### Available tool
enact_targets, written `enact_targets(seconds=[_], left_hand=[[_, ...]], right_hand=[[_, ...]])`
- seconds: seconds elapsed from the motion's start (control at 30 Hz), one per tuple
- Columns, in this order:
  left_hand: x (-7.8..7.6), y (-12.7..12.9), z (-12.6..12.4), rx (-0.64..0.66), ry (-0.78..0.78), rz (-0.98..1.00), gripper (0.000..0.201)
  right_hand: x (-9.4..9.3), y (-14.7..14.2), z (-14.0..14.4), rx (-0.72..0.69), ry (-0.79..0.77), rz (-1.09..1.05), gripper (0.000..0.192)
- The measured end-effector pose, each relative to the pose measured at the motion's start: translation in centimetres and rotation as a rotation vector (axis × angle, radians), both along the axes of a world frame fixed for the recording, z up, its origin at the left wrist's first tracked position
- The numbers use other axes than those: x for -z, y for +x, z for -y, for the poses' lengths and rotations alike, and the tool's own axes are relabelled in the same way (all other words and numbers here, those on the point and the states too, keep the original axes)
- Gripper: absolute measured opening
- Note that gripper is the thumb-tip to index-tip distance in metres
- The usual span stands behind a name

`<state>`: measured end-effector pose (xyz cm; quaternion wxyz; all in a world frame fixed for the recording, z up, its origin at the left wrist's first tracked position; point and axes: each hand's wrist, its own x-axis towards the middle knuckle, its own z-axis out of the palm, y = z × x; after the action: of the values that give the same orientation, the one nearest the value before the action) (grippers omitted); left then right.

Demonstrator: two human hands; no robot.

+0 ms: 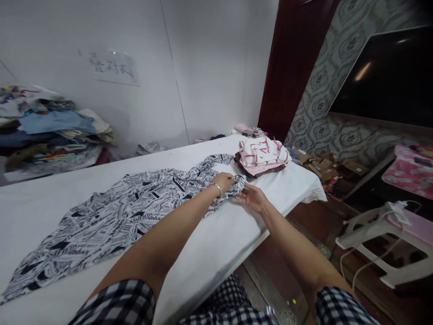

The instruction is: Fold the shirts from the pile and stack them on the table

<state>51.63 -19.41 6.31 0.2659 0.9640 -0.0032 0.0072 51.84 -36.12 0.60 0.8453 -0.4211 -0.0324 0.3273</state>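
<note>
Black-and-white newsprint-patterned garment of thin woven fabric [115,221]: spread flat along white cloth-covered table [209,253], long axis running from near left corner toward far right, one narrow end gathered near the right edge of the table. Left hand [223,180], silver bangle at wrist [218,188]: fingers pinched closed on that gathered end. Right hand [253,197]: resting just beside, fingers narrowly curled at the same fabric edge; firm hold or mere touch could not be told. Folded white garment with red-pink stripes [262,153]: atop a small stack, near the hands, apart from the printed fabric. Heaped mixed clothing, blue and multicoloured [50,131]: far left, well apart. White plastic stool with trailing white cord [375,234]: on floor at right, below the table edge. Flattened brown cardboard boxes [324,169]: on floor beyond the table corner. Risks, as judged: slippery thin cloth likely to slide from a light pinch; a pull from one end alone apt to drag and wrinkle the whole length; gathered end close enough to the table edge to spill over toward the floor; striped stack near enough to be nudged by a sweeping forearm.
</note>
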Motion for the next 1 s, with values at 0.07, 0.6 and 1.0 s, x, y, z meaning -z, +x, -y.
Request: enact_targets(seconds=[0.07, 0.6, 1.0], left_hand=[[0.2, -0.4, 0.3, 0.055, -0.005, 0.014, 0.027], [1.4, -3.1, -4.4, 0.289, 0.405, 0.323, 0.023], [2.8, -5.9, -0.2, 0.494, 0.507, 0.341, 0.024]], right_hand=[[-0.1, 0.3, -0.1, -0.004, -0.033, -0.022, 0.017], [2.1, 0.9, -0.1, 0.303, 0.157, -0.1, 0.02], [1.0, 1.0, 0.1, 0.253, -0.256, 0.002, 0.057]])
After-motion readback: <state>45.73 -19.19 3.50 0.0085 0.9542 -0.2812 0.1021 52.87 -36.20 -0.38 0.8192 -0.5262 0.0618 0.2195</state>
